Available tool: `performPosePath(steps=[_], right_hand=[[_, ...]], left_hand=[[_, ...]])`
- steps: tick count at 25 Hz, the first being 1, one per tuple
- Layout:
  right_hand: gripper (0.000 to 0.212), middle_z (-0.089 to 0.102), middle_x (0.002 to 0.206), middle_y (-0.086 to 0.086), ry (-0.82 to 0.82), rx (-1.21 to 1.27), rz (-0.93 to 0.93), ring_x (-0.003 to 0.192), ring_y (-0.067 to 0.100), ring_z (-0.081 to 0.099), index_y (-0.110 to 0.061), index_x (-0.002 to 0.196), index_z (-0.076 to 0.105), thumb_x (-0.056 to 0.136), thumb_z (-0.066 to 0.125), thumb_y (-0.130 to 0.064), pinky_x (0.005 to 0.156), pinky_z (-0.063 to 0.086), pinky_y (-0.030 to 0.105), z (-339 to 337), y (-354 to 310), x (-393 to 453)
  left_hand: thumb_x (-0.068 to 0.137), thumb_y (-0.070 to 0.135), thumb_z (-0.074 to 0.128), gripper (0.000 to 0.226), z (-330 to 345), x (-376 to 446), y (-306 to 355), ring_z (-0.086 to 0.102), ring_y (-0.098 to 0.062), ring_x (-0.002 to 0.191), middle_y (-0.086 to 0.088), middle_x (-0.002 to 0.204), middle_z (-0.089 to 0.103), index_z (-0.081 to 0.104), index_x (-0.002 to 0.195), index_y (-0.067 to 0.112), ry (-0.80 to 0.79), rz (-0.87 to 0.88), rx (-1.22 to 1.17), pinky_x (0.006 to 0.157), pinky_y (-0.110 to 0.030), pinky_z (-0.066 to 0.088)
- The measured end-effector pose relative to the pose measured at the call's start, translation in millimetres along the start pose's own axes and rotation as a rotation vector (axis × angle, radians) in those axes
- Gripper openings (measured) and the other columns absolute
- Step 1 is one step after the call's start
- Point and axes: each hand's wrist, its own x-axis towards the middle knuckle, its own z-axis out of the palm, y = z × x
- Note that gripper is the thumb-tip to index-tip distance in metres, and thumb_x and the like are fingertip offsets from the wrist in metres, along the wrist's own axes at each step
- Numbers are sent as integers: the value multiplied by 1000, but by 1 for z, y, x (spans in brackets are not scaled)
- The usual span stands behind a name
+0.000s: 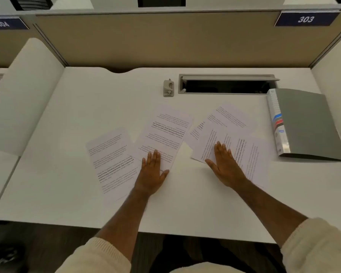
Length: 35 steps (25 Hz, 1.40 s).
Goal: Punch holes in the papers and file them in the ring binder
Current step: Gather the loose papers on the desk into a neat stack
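**Both palms flat on scattered sheets, gathering not yet done**

Left hand (153,170), just left of centre frame, lies flat with fingers straight and together, pressing on the middle white printed sheet (165,133); it grips nothing. Further left, a second printed sheet (110,160) lies askew, partly under the middle one. Right of centre, the right hand (225,164) is likewise spread flat, thumb out, resting on a loose fan of overlapping printed pages (232,134), holding nothing.

The step in hand looks like collecting the papers. To do it well, I would slide both piles toward the middle under light palm pressure, turn the pages to one orientation, since the text runs in different directions, then square the edges before punching so the holes line up.

In the upper centre, a small beige hole punch (168,88) stands well apart from the papers. At the right edge, the closed grey ring binder (307,123) with its labelled white spine lies flat.

Everything rests on a white desk (67,174) with an open cable tray (226,84), bounded by a tan partition (146,40) carrying blue number plates reading 304 (3,23) and 303 (305,19).
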Motion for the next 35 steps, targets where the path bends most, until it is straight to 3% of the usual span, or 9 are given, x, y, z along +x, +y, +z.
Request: performPosePath(steps=[7,10,12,15,18,22,25,29,35], right_hand=[[97,-8,168,5,-7,18,39,154,17,-11,-9,159,-3,90,8,-77,125,-5,35,5,-7,-1],[95,-6,168,5,-12,12,2,154,16,-11,-9,159,-2,91,8,-75,125,-5,34,10,-20,4],[94,-6,168,4,-22,13,-25,153,14,-11,-10,159,-2,91,9,-74,124,-6,33,14,-30,5],[94,-8,167,2,-18,4,-63,153,13,-12,-10,159,-3,91,11,-74,124,-7,31,21,-46,8],[95,-9,167,0,-17,8,-77,153,12,-13,-11,159,-5,90,10,-75,123,-8,29,26,-58,13],[95,-12,167,-1,-23,24,-88,151,8,-18,-13,159,-6,89,9,-76,122,-10,26,29,-69,20],[95,-12,167,-1,-26,11,-89,151,8,-18,-12,159,-6,90,10,-75,122,-10,27,31,-77,23],[95,-12,167,-1,-42,6,-98,152,9,-17,-13,158,-6,89,9,-75,123,-8,28,36,-89,24],[96,-12,166,-2,-60,27,-111,152,11,-15,-14,158,-7,88,7,-79,124,-6,31,41,-105,26]], left_hand=[[95,63,11,89,-5,-3,-3,0,-29,159,-10,172,1,3,162,5,94,-33,-78,127,-43,-5],[102,55,30,80,-16,-7,-19,1,-27,159,-8,172,9,13,163,6,190,-116,-146,128,-43,-1],[102,40,52,71,-25,-12,-35,12,-32,158,-11,168,24,29,159,5,312,-193,-194,128,-45,8],[93,36,69,68,-41,-18,-64,41,-36,142,-16,151,47,44,147,4,452,-452,-252,117,-49,37],[91,43,70,69,-53,-22,-95,47,-37,128,-17,142,49,46,143,6,412,-728,-280,101,-52,44],[88,44,73,71,-61,-25,-134,46,-38,126,-18,139,47,45,140,6,356,-883,-320,100,-53,44],[81,56,78,82,-61,-29,-156,49,-38,124,-18,135,48,46,135,4,359,-989,-379,99,-54,45],[71,63,83,88,-60,-33,-171,51,-37,122,-16,131,50,49,128,6,368,-1006,-457,98,-53,46],[72,53,88,75,-71,-36,-182,51,-39,124,-19,131,55,62,125,7,364,-1022,-566,102,-51,45]])
